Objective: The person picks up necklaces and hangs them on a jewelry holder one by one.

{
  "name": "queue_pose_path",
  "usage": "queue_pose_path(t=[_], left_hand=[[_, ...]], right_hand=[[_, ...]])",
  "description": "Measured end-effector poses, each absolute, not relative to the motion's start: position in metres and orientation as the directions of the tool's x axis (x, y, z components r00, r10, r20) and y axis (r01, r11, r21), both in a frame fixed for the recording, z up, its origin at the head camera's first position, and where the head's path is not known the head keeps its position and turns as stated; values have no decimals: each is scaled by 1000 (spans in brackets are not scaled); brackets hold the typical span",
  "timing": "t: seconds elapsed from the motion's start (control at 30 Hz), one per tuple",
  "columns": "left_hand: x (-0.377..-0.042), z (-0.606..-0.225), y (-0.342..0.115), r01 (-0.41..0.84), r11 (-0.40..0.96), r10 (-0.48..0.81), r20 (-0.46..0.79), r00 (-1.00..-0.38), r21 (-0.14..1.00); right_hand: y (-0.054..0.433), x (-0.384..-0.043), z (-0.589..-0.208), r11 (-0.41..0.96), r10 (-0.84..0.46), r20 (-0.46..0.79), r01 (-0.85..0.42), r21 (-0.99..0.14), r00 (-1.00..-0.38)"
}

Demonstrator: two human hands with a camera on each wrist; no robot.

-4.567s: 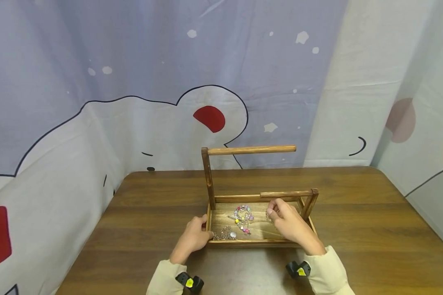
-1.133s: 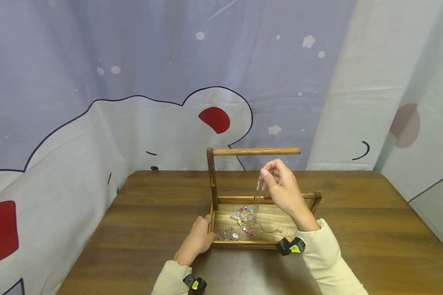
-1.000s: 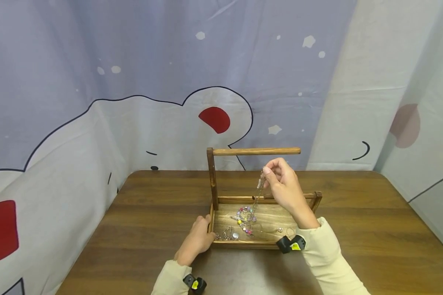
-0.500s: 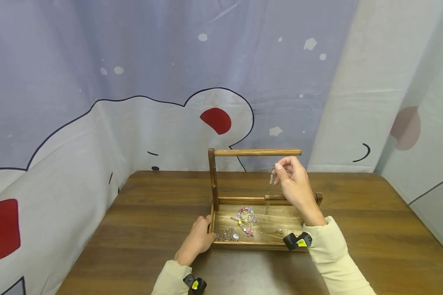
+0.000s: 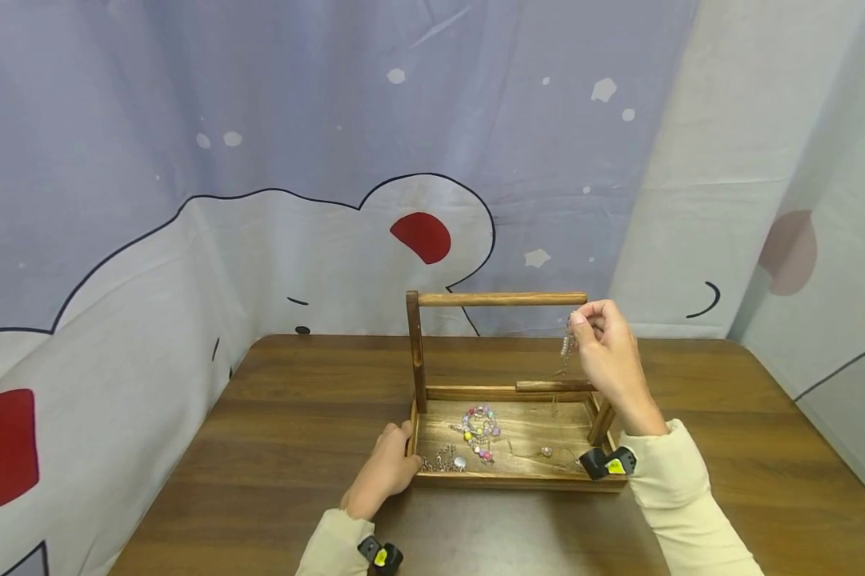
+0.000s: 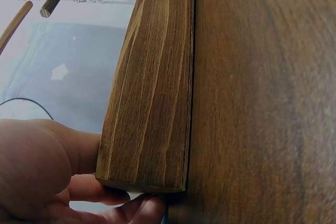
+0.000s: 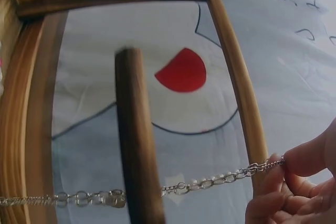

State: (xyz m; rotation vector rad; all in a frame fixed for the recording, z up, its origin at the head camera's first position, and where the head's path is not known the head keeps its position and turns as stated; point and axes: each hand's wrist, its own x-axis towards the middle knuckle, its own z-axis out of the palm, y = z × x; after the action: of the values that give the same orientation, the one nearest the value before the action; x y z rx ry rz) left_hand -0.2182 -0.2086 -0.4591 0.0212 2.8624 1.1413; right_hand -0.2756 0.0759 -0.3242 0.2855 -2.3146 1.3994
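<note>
A wooden jewelry stand (image 5: 518,482) with a tray base and two bars sits on the table. My left hand (image 5: 384,466) grips the tray's left end, thumb and fingers around its corner in the left wrist view. By the free right end of the upper bar (image 5: 504,299), my right hand (image 5: 612,352) pinches a silver chain (image 5: 565,352) with small pearl-like beads between thumb and fingertips. The chain hangs down; in the right wrist view it passes behind the lower bar (image 7: 137,129). A colorful beaded bracelet (image 5: 480,432) lies in the tray.
A heavier silver chain (image 5: 442,460) lies in the tray's near left corner. Toward the right of the tray is a small shiny piece (image 5: 546,452). The brown table (image 5: 310,400) meets a patterned curtain (image 5: 295,264) at its back edge.
My right hand took the silver chain up out of the tray, then carried it rightward to the upper bar's free end. The left hand has kept its grip on the tray.
</note>
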Motion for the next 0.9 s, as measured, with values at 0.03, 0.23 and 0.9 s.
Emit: queue_pose_path(t=[0.03, 0.23, 0.9], left_hand=[[-218, -459, -209, -7, 726, 36, -48, -998, 688], [-218, -459, -209, 9, 733, 44, -35, -998, 681], [-218, -460, -211, 37, 739, 62, -14, -998, 673]], right_hand=[[78, -276, -323, 491, 51, 462, -381, -784, -885], [92, -280, -315, 569, 83, 479, -354, -742, -874], [103, -300, -299, 587, 68, 463, -340, -735, -884]])
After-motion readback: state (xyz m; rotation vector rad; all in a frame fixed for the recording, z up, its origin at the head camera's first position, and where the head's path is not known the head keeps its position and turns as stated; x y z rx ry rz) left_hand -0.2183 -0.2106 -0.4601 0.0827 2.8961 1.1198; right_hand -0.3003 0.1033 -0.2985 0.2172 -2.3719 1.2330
